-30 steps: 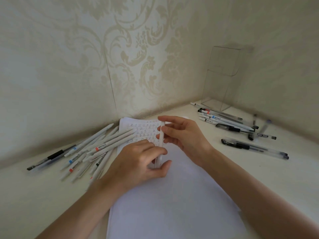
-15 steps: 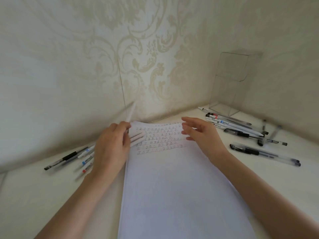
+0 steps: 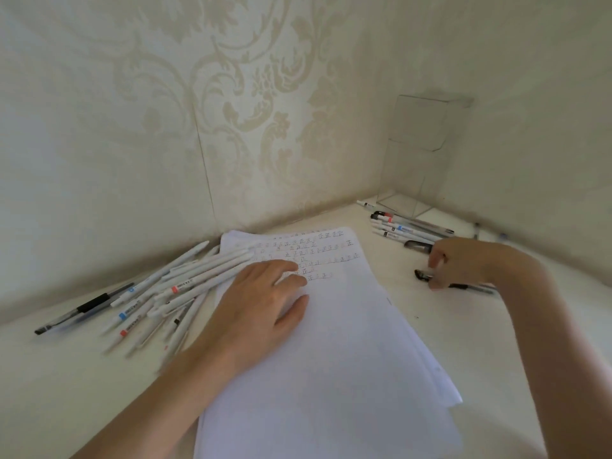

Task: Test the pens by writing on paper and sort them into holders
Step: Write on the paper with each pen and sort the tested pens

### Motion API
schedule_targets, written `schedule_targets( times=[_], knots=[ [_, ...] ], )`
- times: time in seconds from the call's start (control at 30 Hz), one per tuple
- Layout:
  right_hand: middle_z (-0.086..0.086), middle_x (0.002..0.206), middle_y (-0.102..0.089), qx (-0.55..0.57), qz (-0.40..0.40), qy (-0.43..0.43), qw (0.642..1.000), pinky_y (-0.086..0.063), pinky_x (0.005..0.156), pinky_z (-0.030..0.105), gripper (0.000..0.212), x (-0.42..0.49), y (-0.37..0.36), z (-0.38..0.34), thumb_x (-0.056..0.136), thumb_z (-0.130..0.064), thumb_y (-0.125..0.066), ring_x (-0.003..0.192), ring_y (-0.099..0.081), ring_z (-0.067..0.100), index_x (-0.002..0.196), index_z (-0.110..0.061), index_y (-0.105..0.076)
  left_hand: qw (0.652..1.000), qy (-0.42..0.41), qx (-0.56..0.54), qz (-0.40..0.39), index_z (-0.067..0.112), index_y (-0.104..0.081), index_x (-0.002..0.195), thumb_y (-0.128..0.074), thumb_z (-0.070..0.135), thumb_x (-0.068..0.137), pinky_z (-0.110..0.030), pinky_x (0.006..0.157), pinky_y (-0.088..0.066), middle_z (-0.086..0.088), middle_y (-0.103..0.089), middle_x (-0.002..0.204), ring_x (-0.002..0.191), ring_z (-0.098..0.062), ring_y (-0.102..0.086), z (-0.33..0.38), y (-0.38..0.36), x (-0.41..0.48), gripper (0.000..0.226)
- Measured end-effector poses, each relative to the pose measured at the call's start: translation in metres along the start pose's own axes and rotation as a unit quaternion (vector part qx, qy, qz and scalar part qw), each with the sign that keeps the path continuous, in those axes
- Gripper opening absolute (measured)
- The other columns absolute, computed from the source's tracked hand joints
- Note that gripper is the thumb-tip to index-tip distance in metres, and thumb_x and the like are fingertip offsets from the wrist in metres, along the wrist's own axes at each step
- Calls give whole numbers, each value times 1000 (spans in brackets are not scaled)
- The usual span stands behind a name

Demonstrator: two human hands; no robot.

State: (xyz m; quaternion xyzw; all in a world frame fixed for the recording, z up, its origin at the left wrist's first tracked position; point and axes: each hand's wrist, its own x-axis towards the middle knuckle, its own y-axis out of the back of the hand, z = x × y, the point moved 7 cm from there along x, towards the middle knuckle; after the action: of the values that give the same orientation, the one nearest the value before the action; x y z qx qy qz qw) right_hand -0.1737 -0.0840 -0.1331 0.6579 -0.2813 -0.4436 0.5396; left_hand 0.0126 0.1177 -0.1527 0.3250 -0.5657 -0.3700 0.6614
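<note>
White sheets of paper (image 3: 331, 342) lie stacked on the cream table (image 3: 66, 376). Their top lines are filled with rows of the character 正 in black, blue and red ink. The left hand (image 3: 261, 309) rests flat on them, fingers straight and slightly spread. The right hand (image 3: 463, 263) curls thumb and fingers around a clear gel pen with a black cap (image 3: 421, 275), right of the paper. White-barrelled pens (image 3: 198, 279) lie heaped at left, their labels too small to read. More white pens (image 3: 397, 228) lie beside a clear plastic holder (image 3: 420, 160) in the corner.
</note>
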Motion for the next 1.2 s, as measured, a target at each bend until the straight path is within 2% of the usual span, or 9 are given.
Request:
schedule_targets(
  times=[0.17,0.27,0.4,0.63,0.83,0.93,1.0,1.1,1.2],
  knots=[
    [0,97,-49,67,70,56,994,-34,63,24,18,16,-2,-1,84,-22,-67,91,-47,18,93,-18,-53,999,7,-40,-34,21,-65,96,-36,40,89,-24,83,-40,9,-59,102,95,-11,-56,-6,-11,-1,35],
    [7,104,-56,155,168,126,965,-36,77,26,22,27,-11,-32,90,-26,-62,99,-51,23,108,-14,-63,997,13,-60,-39,21,-64,99,-35,41,89,-29,83,-45,11,-58,102,95,-11,-55,-8,-13,-1,36],
    [8,121,-53,147,252,156,944,-36,98,36,34,27,-24,-62,95,-31,-52,120,-42,26,125,-17,-57,996,17,-73,-42,21,-64,100,-34,42,89,-31,82,-46,11,-58,102,94,-11,-55,-9,-12,-2,38],
    [5,115,-52,122,259,108,952,-34,95,36,20,26,-14,-42,85,-28,-59,114,-42,26,102,-17,-55,997,26,-68,-38,23,-63,100,-33,43,88,-30,78,-48,14,-58,101,93,-9,-56,-11,-12,-3,38],
    [12,119,-50,67,302,85,947,-31,96,38,24,28,-13,-40,93,-25,-52,116,-39,32,108,-9,-60,997,21,-67,-40,25,-62,101,-33,44,88,-29,78,-48,16,-57,102,94,-7,-56,-10,-13,-3,37],
    [12,99,-61,196,382,186,884,-39,79,40,15,5,9,-50,96,-20,-51,92,-52,34,103,-7,-54,997,32,-71,9,21,-60,108,-37,43,88,-33,79,-49,11,-58,107,97,-12,-57,-10,-4,-2,37],
    [6,84,-65,222,329,295,869,-42,68,36,12,-10,14,-75,96,-23,-52,76,-55,26,102,-13,-56,994,46,-71,63,18,-53,120,-41,45,88,-30,84,-45,4,-55,116,103,-14,-53,-10,6,-1,44],
    [-2,78,-64,142,260,420,858,-39,72,32,17,-30,-1,-120,94,-33,-51,73,-55,16,100,-22,-62,996,33,-36,80,13,-48,127,-44,47,88,-29,89,-38,-3,-53,119,106,-18,-48,-9,13,3,51],
    [-3,81,-63,128,245,442,853,-33,78,29,16,-34,-12,-138,94,-33,-52,76,-50,13,100,-23,-62,998,9,25,50,13,-61,107,-37,45,91,-30,71,-38,-1,-59,93,84,-22,-54,-8,9,4,43]
  ],
)
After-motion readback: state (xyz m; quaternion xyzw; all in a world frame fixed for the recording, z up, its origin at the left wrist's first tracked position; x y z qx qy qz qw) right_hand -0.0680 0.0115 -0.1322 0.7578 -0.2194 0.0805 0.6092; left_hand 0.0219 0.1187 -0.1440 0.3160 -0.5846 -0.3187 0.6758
